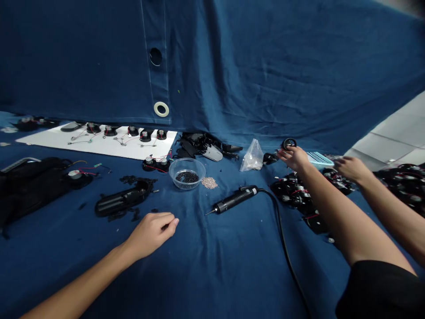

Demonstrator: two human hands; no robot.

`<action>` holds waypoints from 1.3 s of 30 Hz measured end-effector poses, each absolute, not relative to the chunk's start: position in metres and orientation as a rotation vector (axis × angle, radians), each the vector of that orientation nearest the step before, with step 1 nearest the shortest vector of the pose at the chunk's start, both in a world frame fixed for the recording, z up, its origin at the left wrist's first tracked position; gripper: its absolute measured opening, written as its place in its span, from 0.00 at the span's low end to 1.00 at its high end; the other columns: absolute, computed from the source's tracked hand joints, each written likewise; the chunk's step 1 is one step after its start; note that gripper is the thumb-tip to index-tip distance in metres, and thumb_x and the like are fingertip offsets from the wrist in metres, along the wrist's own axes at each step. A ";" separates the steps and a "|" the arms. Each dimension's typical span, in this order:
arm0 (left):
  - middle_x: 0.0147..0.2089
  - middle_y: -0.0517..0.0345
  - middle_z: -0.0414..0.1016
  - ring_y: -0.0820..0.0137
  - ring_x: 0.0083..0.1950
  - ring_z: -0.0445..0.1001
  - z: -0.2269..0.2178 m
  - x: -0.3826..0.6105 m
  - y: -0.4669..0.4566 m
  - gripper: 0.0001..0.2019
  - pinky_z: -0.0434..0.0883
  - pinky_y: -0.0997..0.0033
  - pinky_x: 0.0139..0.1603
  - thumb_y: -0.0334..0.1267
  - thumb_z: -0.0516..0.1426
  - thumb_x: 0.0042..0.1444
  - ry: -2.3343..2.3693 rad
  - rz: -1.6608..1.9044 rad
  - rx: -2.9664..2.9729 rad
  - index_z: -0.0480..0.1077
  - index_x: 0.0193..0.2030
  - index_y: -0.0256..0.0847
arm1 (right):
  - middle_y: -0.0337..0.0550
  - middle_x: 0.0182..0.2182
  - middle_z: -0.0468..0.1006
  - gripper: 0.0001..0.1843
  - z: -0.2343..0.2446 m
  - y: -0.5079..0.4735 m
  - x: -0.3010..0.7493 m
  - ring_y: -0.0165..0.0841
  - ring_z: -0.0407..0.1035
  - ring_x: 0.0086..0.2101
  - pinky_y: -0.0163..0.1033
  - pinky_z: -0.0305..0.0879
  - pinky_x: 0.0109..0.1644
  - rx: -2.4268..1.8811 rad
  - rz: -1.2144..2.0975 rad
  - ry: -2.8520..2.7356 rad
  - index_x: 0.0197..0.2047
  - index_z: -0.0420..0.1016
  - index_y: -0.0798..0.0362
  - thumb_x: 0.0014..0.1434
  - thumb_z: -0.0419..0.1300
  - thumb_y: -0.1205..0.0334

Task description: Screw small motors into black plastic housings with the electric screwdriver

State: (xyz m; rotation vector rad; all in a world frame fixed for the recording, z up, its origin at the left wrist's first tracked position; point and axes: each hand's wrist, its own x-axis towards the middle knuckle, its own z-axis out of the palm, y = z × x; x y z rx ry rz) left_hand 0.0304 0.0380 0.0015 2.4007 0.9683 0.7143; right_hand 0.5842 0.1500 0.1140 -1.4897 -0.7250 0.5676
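Observation:
My left hand rests on the blue cloth in a loose fist, with nothing showing in it. Left of it lies a black plastic housing with small loose black pieces around it. My right hand is stretched out to the far right, its fingers closed on a small round black speaker with a ring-like rim. A clear bag of small parts stands left of that hand. Between my hands a black electric screwdriver lies on the cloth, its bit pointing left.
A clear bowl of dark screws stands beside a pile of small metal screws. Speakers sit on a white board; more are heaped right. Another person's hand is near a light-blue basket. The screwdriver cable runs forward.

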 end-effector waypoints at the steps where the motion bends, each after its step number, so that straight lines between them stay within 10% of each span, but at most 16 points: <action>1: 0.23 0.63 0.64 0.76 0.26 0.63 0.002 0.031 0.038 0.23 0.57 0.72 0.31 0.42 0.44 0.68 0.967 0.718 2.405 0.63 0.22 0.39 | 0.41 0.32 0.74 0.07 0.115 0.149 0.582 0.26 0.71 0.32 0.38 0.70 0.45 -1.465 0.593 -0.725 0.40 0.60 0.51 0.61 0.50 0.72; 15: 0.25 0.61 0.67 0.75 0.27 0.66 0.015 0.033 0.027 0.21 0.63 0.72 0.33 0.42 0.46 0.68 0.911 0.791 2.320 0.65 0.24 0.38 | 0.38 0.37 0.74 0.14 0.142 0.082 0.485 0.27 0.71 0.32 0.40 0.72 0.46 -1.167 0.812 -1.026 0.42 0.67 0.50 0.52 0.62 0.66; 23: 0.59 0.40 0.67 0.62 0.53 0.75 0.073 0.085 -0.051 0.30 0.77 0.62 0.46 0.55 0.53 0.63 0.695 0.796 1.298 0.54 0.65 0.40 | 0.40 0.38 0.76 0.15 0.084 -0.043 0.307 0.33 0.73 0.37 0.41 0.74 0.43 -1.214 0.512 -1.608 0.48 0.66 0.47 0.58 0.62 0.63; 28: 0.60 0.45 0.68 0.59 0.58 0.71 0.050 0.089 -0.091 0.30 0.74 0.57 0.55 0.52 0.59 0.58 0.751 0.942 1.294 0.58 0.62 0.41 | 0.46 0.50 0.71 0.24 0.042 -0.111 0.242 0.37 0.70 0.50 0.44 0.72 0.54 -1.240 -0.075 -1.920 0.57 0.65 0.44 0.61 0.54 0.73; 35: 0.60 0.53 0.70 0.63 0.60 0.69 0.010 0.054 -0.100 0.25 0.65 0.59 0.64 0.43 0.62 0.56 0.995 0.974 1.718 0.63 0.59 0.44 | 0.56 0.60 0.61 0.34 0.013 -0.137 0.238 0.42 0.59 0.62 0.53 0.63 0.64 -1.221 0.011 -2.092 0.68 0.49 0.50 0.62 0.58 0.65; 39: 0.58 0.52 0.70 0.63 0.58 0.70 0.007 0.040 -0.097 0.28 0.66 0.62 0.61 0.44 0.62 0.56 0.956 0.850 1.879 0.59 0.60 0.43 | 0.56 0.63 0.61 0.26 0.001 -0.121 0.253 0.50 0.55 0.64 0.64 0.53 0.67 -1.404 -0.218 -2.271 0.63 0.63 0.54 0.62 0.59 0.60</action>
